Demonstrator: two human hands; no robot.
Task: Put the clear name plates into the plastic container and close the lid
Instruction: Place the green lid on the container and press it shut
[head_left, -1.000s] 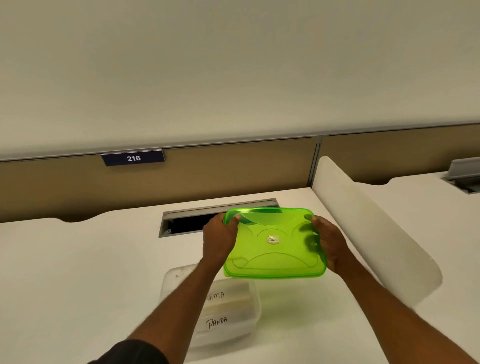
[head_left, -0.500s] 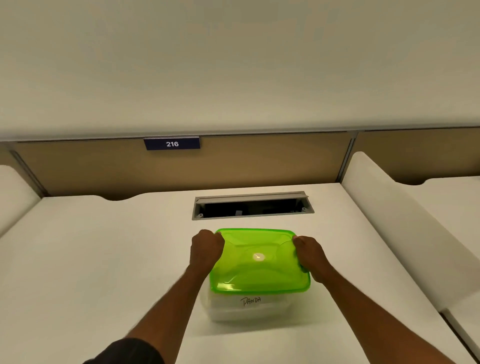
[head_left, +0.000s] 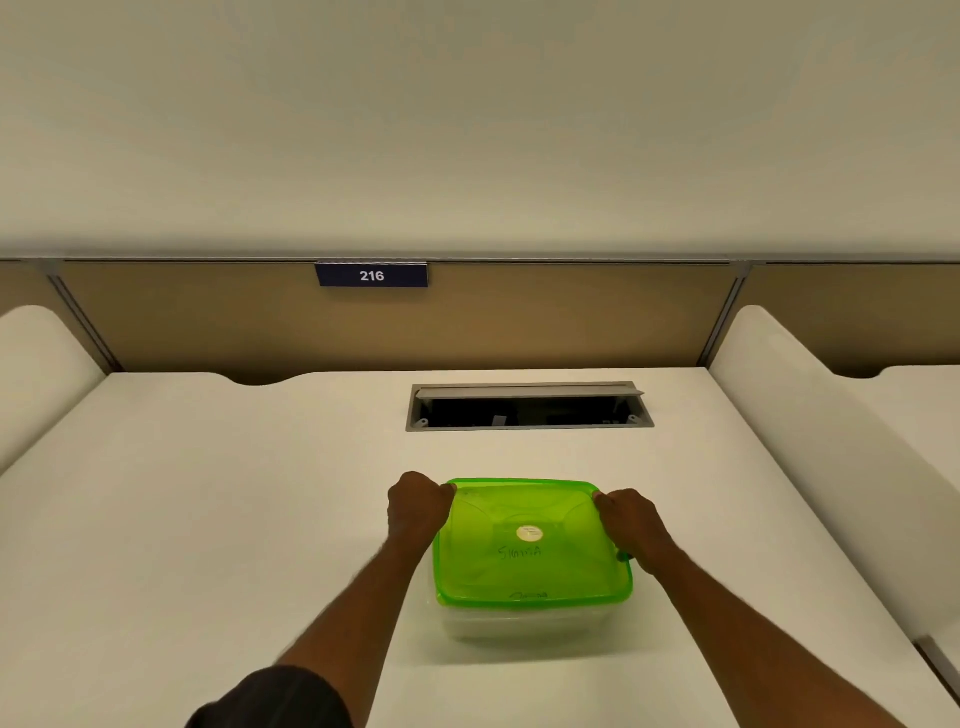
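The navy wall sign (head_left: 371, 275) above the white desk (head_left: 208, 519) reads "216". My left hand (head_left: 418, 506) is curled, knuckles up, gripping the far-left corner of the translucent green plastic lid (head_left: 530, 566). Through the lid I read "SIGMA", handwritten on a clear name plate (head_left: 521, 552) inside, just below a round white sticker (head_left: 529, 532); a second scrawl near the front rim is unreadable. Half a second ago the lid sat tipped, with "PANDA" showing under it; now it lies flat over the clear rectangular plastic container (head_left: 519, 626), which stands on the desk before me, near the grey cable slot (head_left: 530, 408). The lid sits square to me and looks nearly square, so I cannot tell its long axis. My right hand (head_left: 631, 522) curls over the right rim.
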